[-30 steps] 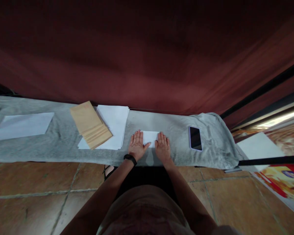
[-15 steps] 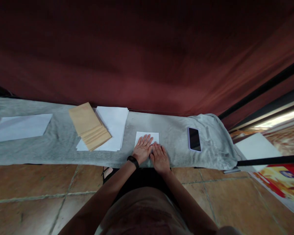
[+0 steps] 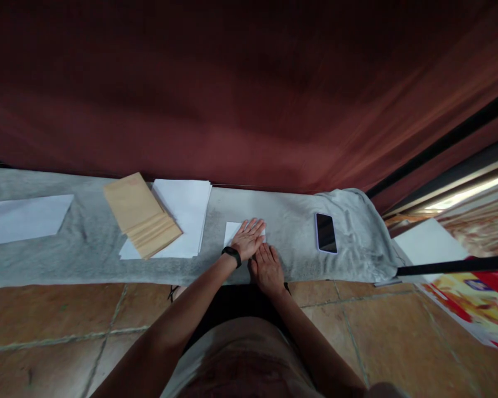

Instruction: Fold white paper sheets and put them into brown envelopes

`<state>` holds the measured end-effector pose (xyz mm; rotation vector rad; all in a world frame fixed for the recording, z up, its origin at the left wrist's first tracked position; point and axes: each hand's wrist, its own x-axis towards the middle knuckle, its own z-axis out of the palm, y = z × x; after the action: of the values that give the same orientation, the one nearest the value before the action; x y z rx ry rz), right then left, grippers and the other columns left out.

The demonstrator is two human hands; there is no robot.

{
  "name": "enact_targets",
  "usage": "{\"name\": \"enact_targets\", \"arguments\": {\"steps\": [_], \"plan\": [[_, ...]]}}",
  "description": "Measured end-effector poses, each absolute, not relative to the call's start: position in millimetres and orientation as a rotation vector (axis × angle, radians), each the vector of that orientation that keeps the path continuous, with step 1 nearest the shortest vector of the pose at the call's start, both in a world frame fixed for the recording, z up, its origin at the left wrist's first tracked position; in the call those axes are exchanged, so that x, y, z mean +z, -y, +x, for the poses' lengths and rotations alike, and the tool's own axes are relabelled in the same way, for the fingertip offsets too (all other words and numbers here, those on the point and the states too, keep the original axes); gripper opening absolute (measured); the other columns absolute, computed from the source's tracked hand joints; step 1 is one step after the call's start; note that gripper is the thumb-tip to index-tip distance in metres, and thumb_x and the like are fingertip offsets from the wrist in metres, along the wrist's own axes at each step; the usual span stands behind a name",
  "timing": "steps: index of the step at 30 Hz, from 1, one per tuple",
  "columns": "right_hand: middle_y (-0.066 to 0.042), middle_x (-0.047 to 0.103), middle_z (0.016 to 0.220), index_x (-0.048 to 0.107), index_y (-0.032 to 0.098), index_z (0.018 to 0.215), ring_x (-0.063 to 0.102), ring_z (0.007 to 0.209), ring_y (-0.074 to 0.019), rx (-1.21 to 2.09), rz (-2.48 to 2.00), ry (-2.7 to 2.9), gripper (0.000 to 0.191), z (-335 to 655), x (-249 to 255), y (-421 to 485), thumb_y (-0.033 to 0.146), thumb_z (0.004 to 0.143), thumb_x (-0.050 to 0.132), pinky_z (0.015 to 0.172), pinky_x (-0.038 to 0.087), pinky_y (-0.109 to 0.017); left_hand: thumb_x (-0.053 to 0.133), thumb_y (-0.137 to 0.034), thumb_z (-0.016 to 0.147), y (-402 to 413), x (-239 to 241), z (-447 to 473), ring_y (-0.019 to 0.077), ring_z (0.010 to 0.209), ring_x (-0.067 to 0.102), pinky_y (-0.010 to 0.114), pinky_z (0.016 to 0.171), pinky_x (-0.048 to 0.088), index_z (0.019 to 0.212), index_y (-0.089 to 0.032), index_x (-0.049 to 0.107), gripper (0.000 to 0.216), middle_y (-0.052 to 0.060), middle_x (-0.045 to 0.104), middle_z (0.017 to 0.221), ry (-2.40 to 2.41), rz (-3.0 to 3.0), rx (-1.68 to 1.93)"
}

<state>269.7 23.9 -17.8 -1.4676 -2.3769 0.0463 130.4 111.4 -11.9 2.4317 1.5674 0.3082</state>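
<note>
A small white piece of paper (image 3: 231,229), apparently folded, lies on the grey cloth (image 3: 290,213) in front of me. My left hand (image 3: 248,239), with a black band at the wrist, is pressed flat over it with the fingers stretched out. Beneath the palm, most of the paper is hidden. Close beside it, my right hand (image 3: 268,266) lies flat at the paper's near right corner, fingers extended. Neither hand grasps anything.
To the left, a stack of brown paper envelopes (image 3: 143,215) rests partly on white sheets (image 3: 186,210). Another white sheet (image 3: 25,218) is at the far left. A phone (image 3: 326,233) lies right of my hands. A dark red curtain (image 3: 240,99) hangs behind the narrow surface.
My left hand has slid to the right and slightly away from me across the paper, uncovering its left part. The right hand stays near the same corner. The whole view has shifted slightly.
</note>
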Motion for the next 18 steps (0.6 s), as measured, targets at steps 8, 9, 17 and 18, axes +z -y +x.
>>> {"name": "enact_targets", "arguments": {"steps": [8,9,17,18], "plan": [[-0.016,0.061,0.143,0.059,0.007,0.139,0.051,0.139,-0.0252,0.091,-1.493,2.338,0.044,272,-20,-26,0.022,0.102,0.040,0.121,0.034,-0.045,0.025,-0.045,0.105,-110,-10,128,0.0222,0.156,0.019,0.050,0.128,0.010,0.156,-0.027,0.040,0.055,0.000,0.037,0.163,-1.532,2.457,0.302],[-0.016,0.061,0.143,0.059,0.007,0.139,0.051,0.139,-0.0249,0.098,-1.494,2.334,0.044,272,-21,-26,0.021,0.102,0.040,0.121,0.034,-0.044,0.026,-0.045,0.105,-107,-10,127,0.0222,0.156,0.018,0.050,0.128,0.011,0.156,-0.027,0.040,0.055,0.000,0.037,0.163,-1.524,2.467,0.305],[-0.013,0.056,0.149,0.057,0.009,0.142,0.048,0.141,-0.0246,0.097,-1.502,2.285,0.045,273,-23,-25,0.023,0.104,0.038,0.121,0.033,-0.043,0.029,-0.049,0.105,-74,-11,110,0.0224,0.155,0.022,0.048,0.128,0.013,0.155,-0.027,0.040,0.055,0.002,0.034,0.165,-1.528,2.536,0.320],[-0.013,0.055,0.150,0.055,0.009,0.144,0.047,0.142,-0.0247,0.091,-1.502,2.277,0.045,273,-23,-25,0.024,0.105,0.038,0.121,0.033,-0.043,0.031,-0.050,0.105,-69,-11,107,0.0225,0.155,0.023,0.048,0.128,0.013,0.155,-0.026,0.040,0.056,0.003,0.034,0.165,-1.535,2.545,0.327]]}}
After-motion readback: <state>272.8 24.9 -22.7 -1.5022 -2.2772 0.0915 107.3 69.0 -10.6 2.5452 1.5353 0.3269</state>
